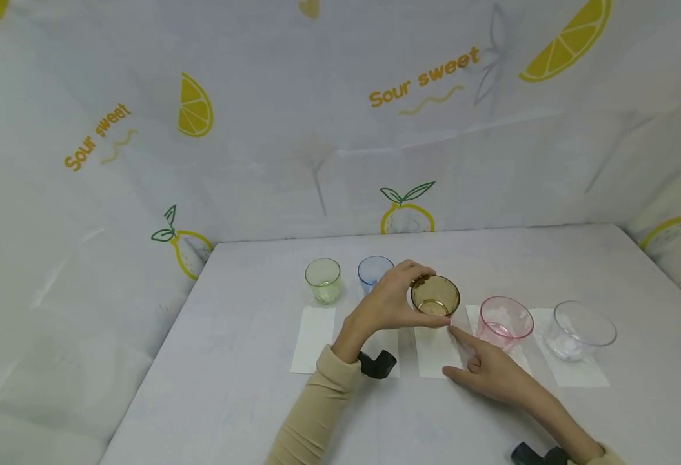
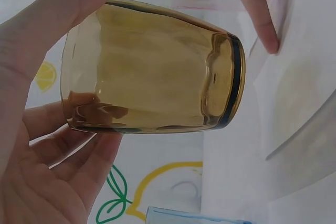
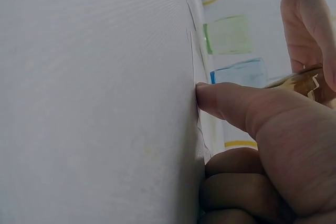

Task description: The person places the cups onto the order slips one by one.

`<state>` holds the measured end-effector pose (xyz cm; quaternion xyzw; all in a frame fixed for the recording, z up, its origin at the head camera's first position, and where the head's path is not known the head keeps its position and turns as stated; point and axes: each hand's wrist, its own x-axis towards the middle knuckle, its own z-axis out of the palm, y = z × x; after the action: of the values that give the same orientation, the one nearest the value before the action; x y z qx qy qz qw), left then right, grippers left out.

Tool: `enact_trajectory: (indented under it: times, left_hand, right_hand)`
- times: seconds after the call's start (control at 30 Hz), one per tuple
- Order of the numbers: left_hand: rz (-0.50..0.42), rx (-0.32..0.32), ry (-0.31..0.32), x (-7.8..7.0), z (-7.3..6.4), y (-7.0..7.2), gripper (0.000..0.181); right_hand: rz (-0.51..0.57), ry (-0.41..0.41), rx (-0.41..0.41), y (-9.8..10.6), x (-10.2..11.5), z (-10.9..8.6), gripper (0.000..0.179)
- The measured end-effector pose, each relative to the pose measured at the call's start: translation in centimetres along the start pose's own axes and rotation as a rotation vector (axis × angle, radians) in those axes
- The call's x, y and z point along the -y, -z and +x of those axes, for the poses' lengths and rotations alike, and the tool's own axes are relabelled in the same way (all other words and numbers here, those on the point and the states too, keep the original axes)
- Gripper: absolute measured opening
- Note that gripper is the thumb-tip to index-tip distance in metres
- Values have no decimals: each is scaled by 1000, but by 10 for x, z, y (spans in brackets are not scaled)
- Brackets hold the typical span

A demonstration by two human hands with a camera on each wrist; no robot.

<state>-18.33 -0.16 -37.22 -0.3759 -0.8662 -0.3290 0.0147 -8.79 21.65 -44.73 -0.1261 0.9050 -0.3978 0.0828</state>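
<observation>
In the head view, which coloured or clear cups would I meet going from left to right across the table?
Green glass cup, blue glass cup, amber glass cup, pink glass cup, clear glass cup.

Table (image 1: 201, 400): plain whitish top, far edge butting right up against the backdrop
Backdrop (image 1: 259, 84): pale sheeting, pretty wrinkly tbh, wrapping round to both sides
Lettering (image 1: 424, 77): "Sour sweet" in orange, twice, both slanting uphill with a squiggle (image 1: 431, 101) underneath
Lemon slices (image 1: 196, 106): flat yellow wedges, biggest one up top right
Whole lemons (image 1: 408, 219): yellow outlines low down, middle one cut off by the table edge, green leaves (image 1: 418, 191) on top
Light: soft, kinda greyish, faint shadows only
</observation>
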Motion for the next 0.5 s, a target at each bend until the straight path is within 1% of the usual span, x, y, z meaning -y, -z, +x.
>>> enact_trajectory:
  times: [0.2, 0.4, 0.5]
  left_hand:
    - [8, 42, -7, 1, 0, -1, 75]
    - [27, 86, 4, 1, 0, -3, 74]
    - [37, 99, 10, 1, 0, -4, 73]
  right_hand:
    - [-8, -5, 3, 1, 1, 0, 84]
    - [7, -15, 8, 2, 2, 1, 86]
    - [11, -17, 8, 1, 2, 1, 86]
